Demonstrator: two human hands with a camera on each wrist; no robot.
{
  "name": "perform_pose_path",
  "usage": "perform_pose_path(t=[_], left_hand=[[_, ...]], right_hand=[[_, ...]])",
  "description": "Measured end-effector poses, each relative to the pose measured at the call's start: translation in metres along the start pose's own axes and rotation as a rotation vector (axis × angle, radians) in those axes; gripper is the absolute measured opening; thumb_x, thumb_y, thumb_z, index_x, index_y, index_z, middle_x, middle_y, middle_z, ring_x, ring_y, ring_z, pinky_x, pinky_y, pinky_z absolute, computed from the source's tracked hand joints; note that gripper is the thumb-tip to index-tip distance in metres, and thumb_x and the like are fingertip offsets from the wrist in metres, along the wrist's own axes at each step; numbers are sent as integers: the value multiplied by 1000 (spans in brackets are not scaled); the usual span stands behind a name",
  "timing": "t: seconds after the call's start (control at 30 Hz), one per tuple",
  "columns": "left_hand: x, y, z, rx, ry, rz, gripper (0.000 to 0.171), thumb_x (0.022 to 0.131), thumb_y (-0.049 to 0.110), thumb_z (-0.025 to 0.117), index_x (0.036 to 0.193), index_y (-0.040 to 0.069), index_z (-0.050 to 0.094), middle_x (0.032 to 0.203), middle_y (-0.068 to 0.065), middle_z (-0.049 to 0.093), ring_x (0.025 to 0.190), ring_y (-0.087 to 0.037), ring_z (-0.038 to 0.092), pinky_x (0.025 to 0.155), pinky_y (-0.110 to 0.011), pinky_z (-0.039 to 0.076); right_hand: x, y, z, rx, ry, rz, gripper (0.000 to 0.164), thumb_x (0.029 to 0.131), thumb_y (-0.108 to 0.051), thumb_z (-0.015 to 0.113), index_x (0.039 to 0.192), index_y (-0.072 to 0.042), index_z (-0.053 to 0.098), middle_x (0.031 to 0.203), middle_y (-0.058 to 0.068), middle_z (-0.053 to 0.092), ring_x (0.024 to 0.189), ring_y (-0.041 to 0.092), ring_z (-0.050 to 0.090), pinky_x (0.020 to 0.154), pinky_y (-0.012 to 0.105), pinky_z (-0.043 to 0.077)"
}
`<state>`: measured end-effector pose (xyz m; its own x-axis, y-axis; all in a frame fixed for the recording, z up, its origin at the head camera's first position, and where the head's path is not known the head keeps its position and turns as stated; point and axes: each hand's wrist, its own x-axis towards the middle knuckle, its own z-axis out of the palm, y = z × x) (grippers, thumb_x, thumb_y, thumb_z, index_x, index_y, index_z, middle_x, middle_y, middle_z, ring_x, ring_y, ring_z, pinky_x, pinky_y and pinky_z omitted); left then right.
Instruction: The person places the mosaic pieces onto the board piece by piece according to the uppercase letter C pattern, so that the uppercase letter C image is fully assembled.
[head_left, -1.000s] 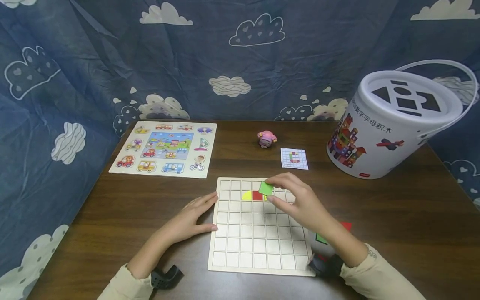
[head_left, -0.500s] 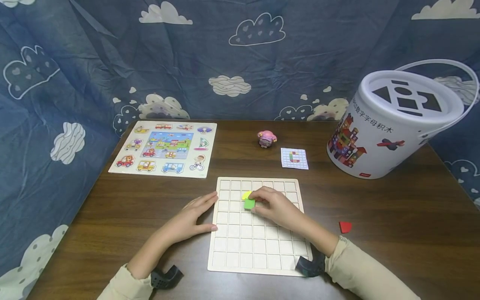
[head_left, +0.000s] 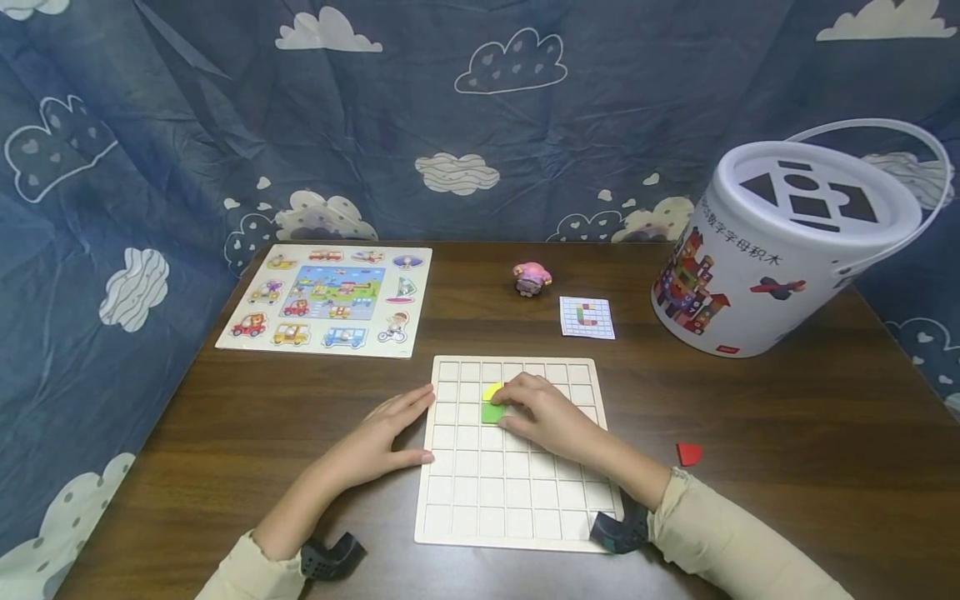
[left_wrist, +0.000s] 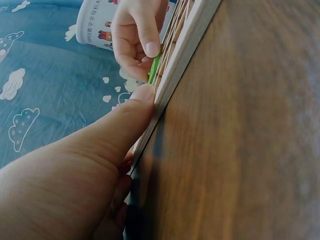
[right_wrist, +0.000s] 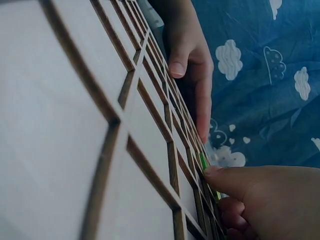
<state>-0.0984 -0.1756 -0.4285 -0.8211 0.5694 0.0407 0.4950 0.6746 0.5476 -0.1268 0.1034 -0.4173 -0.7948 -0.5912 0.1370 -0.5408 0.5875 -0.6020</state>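
Observation:
A wooden grid board (head_left: 517, 479) lies on the table in front of me. My left hand (head_left: 381, 442) rests against its left edge, fingers straight and thumb apart. On the board, my right hand (head_left: 551, 418) pinches a green square tile (head_left: 491, 413) between thumb and fingers, right at a grid cell. In the left wrist view the green tile (left_wrist: 154, 67) sits slightly tilted at the board's surface. Directly above it in the head view is a yellow rounded tile (head_left: 491, 392). A sliver of red tile shows beside that, with the rest hidden behind my right hand.
A red rounded-corner tile (head_left: 689, 454) lies on the table right of the board. Behind the board are a small pattern card (head_left: 587, 318) and a pink toy figure (head_left: 532, 279). A picture puzzle (head_left: 408, 333) lies back left; a white bucket (head_left: 780, 275) stands back right.
My right hand has carried the green tile left and down from above the board's top row to a cell under the yellow tile. My left hand has stayed at the edge.

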Motion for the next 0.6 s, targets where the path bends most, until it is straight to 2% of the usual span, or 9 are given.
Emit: perform_pose_path(t=[0.13,0.37,0.6], left_hand=[[0,0,0,0,1,4,80,80,53,58,141,11,30,146,-3,25,130,-27,24,103,-46,21],[-1,1,-1,2,-1,1,79,80,51,59,141,11,30,146,-3,25,130,-27,24,103,-46,21],[-1,2,-1,3,-3,-3,80,80,54,57,141,11,29,146,-3,24,130,-27,23,103,-47,20]], right_hand=[[0,-1,-1,-15,-13,-11,24,82,-21,67,105,-15,65,103,-6,55,96,11,49,83,30,42],[-5,-10,-15,7,-86,11,37,82,-26,66,116,-12,59,112,-2,53,105,14,48,91,35,39],[-23,-19,-46,51,-5,17,42,83,-25,66,121,-13,56,119,-3,51,113,15,46,94,39,38]])
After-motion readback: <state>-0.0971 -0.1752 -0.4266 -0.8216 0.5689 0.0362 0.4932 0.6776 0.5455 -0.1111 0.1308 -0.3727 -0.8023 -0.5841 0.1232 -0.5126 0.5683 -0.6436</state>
